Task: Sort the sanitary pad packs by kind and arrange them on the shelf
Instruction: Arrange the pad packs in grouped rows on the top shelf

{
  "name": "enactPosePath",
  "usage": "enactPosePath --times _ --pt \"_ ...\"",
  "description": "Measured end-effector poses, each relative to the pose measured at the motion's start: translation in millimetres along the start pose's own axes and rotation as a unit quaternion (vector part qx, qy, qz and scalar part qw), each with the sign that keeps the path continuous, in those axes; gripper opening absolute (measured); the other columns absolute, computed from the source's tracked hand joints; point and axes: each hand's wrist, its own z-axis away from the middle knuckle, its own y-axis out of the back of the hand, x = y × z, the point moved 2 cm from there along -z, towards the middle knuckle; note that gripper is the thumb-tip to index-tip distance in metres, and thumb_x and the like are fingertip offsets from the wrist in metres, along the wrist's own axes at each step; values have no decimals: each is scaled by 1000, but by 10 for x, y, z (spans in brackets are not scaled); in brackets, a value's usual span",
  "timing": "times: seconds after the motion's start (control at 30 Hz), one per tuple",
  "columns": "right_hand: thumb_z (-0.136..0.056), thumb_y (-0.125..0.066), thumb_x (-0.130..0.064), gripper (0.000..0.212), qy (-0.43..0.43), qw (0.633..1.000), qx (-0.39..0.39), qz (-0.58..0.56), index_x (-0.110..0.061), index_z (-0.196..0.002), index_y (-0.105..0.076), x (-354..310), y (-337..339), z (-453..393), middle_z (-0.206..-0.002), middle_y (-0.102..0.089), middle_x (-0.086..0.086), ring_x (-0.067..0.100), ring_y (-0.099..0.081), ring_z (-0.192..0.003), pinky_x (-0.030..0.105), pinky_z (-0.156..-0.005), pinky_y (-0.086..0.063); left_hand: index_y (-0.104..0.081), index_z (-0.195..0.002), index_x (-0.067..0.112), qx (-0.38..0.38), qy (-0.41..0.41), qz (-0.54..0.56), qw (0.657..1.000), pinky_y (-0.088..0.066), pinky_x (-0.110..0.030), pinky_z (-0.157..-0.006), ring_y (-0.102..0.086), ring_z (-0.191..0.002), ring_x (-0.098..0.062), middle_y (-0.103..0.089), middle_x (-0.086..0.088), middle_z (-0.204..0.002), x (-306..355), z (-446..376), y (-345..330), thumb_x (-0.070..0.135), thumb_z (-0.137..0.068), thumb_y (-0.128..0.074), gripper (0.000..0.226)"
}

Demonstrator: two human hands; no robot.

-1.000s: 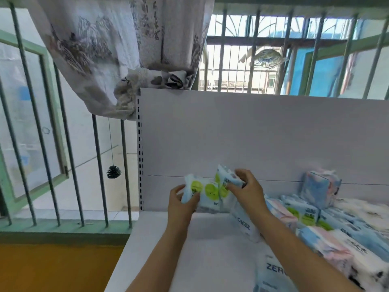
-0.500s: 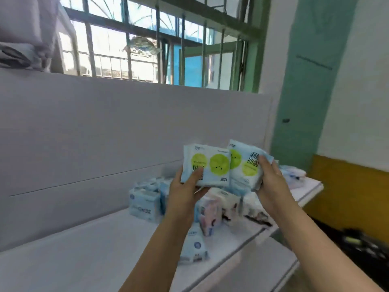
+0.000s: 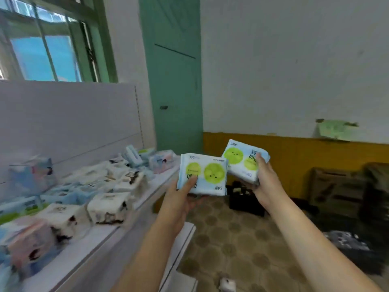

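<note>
Holding one green-dotted pad pack apiece, the person has both packs out past the shelf's open end, above the patterned floor point(image 3: 237, 245) rather than over any board. The left hand point(image 3: 179, 204) grasps the nearer pack point(image 3: 203, 173) from below, thumb pressed on its front face; the right hand point(image 3: 265, 182) clamps the farther pack point(image 3: 245, 160) by its right edge, fingers wrapped behind. The two packs look like the same kind and sit just beside each other, corners nearly meeting between the grips.

The likeliest mishap is a drop — the wrappers look slick and soft, and the right grip catches only one side, so that pack could pivot and slide free onto the floor below. To the left of the left grip, the shelf point(image 3: 117, 230) is crowded with unsorted packs point(image 3: 107, 204) near its front lip; setting these down carelessly could nudge neighbours over the edge. One small pack point(image 3: 227, 283) already lies on the floor beneath the arms.
</note>
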Motion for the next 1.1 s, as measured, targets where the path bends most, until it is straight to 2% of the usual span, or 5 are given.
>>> enactPosePath --times 0.17,0.37,0.8,0.9,1.1 --pt "-94 -63 -19 35 -5 998 58 33 -23 -127 -52 -85 1285 -436 -117 -70 3 18 -72 -89 32 -61 -57 -58 -125 12 -39 92 -21 995 -62 -38 -75 -71 -100 -29 -72 -13 -116 -1057 -389 -765 16 -96 -60 29" --pt "-92 -66 -23 37 -44 983 163 66 -21 -127 -54 259 2676 -669 -119 -70 5 26 -69 -103 49 -87 -55 -59 -118 13 -32 218 -58 974 -61 -38 -76 -74 -89 -25 -74 -10 -107 -2435 -720 -1183 17 -95 -63 23" --pt "-92 -65 -13 34 -251 893 348 137 -14 -126 -57 1870 4956 -1015 -113 -69 9 22 -70 -91 32 -66 -57 -64 -120 7 -11 450 -229 863 -56 -29 -64 -69 -92 -23 -71 -12 -111 -5294 -1515 -856 21 -90 -72 35" --pt "-91 -68 -15 14 -308 853 388 162 -9 -102 -60 2235 5241 -1201 -102 -66 14 21 -66 -81 32 -63 -54 -65 -110 12 -30 451 -286 845 -58 -36 -67 -68 -83 -24 -69 -14 -107 -5819 -1689 -668 20 -85 -78 29" --pt "-86 -74 -28 31 -381 795 377 284 -17 -111 -57 3459 5944 -1410 -104 -65 12 27 -65 -87 41 -72 -57 -63 -95 28 -48 460 -418 782 -57 -58 -80 -68 -94 -35 -70 -10 -99 -7305 -1790 46 67 -57 -71 56"
